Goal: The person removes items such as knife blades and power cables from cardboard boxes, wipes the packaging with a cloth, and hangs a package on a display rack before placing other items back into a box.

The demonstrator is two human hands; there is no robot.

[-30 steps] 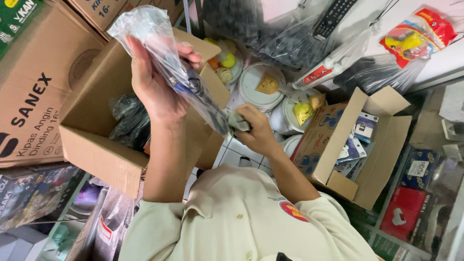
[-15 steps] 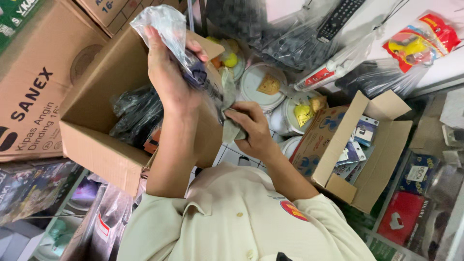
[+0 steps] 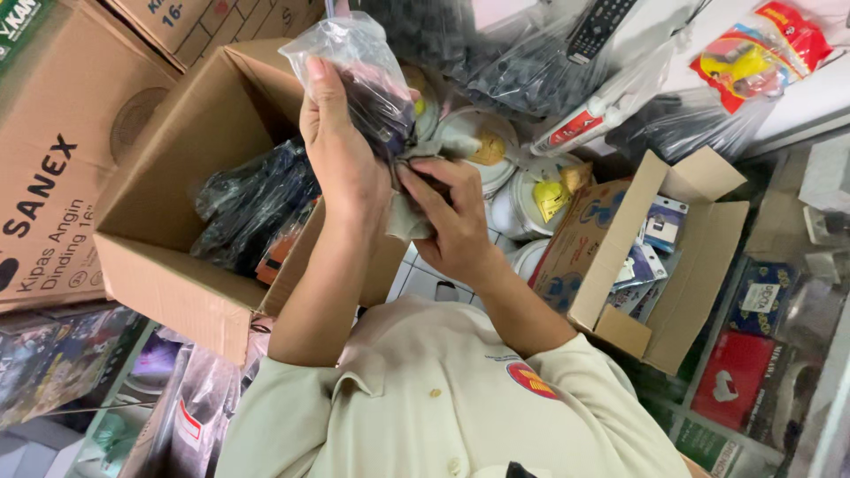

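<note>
My left hand (image 3: 341,155) is raised and shut on a clear plastic bag (image 3: 354,62) with dark items inside, held over the right wall of a large open cardboard box (image 3: 168,283). My right hand (image 3: 456,226) grips the bag's lower end, where the plastic is bunched into a grey wad, right beside my left wrist. Both hands touch the same bag. Inside the box lie more dark plastic-wrapped bundles (image 3: 252,199).
A smaller open cardboard box (image 3: 611,265) with small packaged items stands to the right. White round lidded containers (image 3: 522,199) sit behind my hands. A remote control (image 3: 602,26), bagged goods and a red-and-yellow packet (image 3: 753,53) lie beyond. Printed cartons (image 3: 53,177) stand at left.
My left hand brought the bag right and nearer my right hand. My right hand rose from beside the box and closed on the bag's lower end.
</note>
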